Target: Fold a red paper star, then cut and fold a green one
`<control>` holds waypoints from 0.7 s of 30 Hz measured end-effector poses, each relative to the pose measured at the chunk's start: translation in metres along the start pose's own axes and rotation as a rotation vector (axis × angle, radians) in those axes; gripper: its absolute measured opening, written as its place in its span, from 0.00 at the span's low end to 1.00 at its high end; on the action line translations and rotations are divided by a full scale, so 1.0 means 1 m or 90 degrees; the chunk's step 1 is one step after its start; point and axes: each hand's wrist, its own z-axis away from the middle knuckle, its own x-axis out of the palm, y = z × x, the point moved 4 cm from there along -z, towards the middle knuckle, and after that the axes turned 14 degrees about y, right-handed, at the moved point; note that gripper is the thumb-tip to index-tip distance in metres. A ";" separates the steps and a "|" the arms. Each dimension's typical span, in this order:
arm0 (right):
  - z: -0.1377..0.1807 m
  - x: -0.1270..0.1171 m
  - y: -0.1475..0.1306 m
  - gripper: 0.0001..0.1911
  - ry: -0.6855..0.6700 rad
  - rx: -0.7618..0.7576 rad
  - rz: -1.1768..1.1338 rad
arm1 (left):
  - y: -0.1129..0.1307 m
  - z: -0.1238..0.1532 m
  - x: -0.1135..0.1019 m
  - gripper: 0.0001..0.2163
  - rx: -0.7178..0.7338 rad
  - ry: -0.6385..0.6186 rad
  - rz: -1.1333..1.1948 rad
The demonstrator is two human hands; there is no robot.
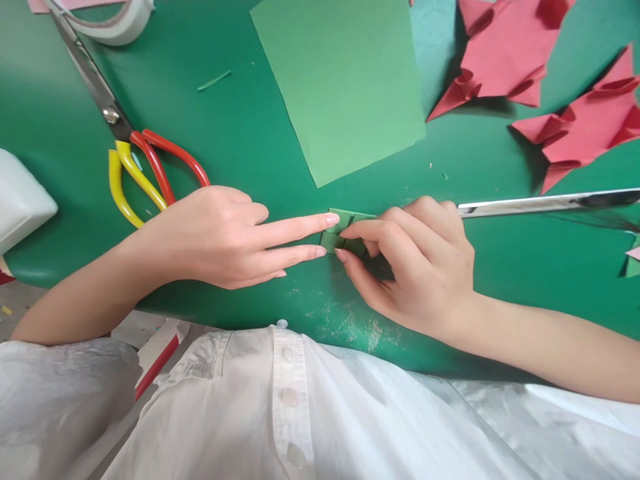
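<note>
"White buttoned shirt point(240, 413) is seen nearest, at the edge of the green worktop point(240, 153). What can be made out from the left?"

"At the far left a white container point(23, 203) is cut off by the view. Beyond it, a roll of tape point(120, 27) and red-and-yellow-handled scissors point(117, 123) are placed together."

"And the hands?"

"The left hand point(215, 233) is spread open, nothing gripped; its first two fingers are stretched out to the left edge of the small folded green paper point(331, 240)."

"Where is that paper set?"

"On the worktop, between the two hands, just below the near corner of a large green paper sheet point(345, 87)."

"How is the right hand point(425, 257) held?"

"Half curled, with thumb and forefinger brought to the folded paper, slightly apart. Whether it is pinched or only pressed cannot be told."

"What is found farther right?"

"Two pointed red paper shapes point(505, 60) are laid toward the back, and below them a shiny metal strip point(545, 202) is partly hidden by the right hand."
</note>
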 end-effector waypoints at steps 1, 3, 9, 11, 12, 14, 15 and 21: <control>0.000 0.000 0.000 0.04 -0.002 0.010 -0.011 | 0.000 0.000 0.000 0.13 0.010 0.000 -0.015; -0.001 0.000 0.001 0.03 0.001 0.035 -0.036 | 0.000 0.001 0.001 0.14 0.028 0.003 -0.039; -0.005 0.001 -0.001 0.07 0.006 0.094 -0.069 | 0.000 0.003 0.003 0.16 0.048 0.001 -0.064; -0.006 0.002 -0.001 0.09 0.010 0.094 -0.058 | 0.000 0.003 0.004 0.16 0.044 -0.008 -0.066; -0.007 0.002 -0.002 0.09 0.012 0.089 -0.051 | 0.000 0.004 0.004 0.16 0.041 -0.009 -0.065; -0.008 0.003 -0.002 0.10 0.016 0.073 -0.034 | 0.000 0.004 0.004 0.17 0.041 -0.002 -0.060; -0.008 0.004 -0.002 0.10 0.016 0.067 -0.027 | 0.000 0.003 0.003 0.16 0.043 0.002 -0.057; -0.008 0.006 -0.002 0.10 0.014 0.050 -0.009 | -0.001 0.001 0.003 0.15 0.034 0.008 -0.036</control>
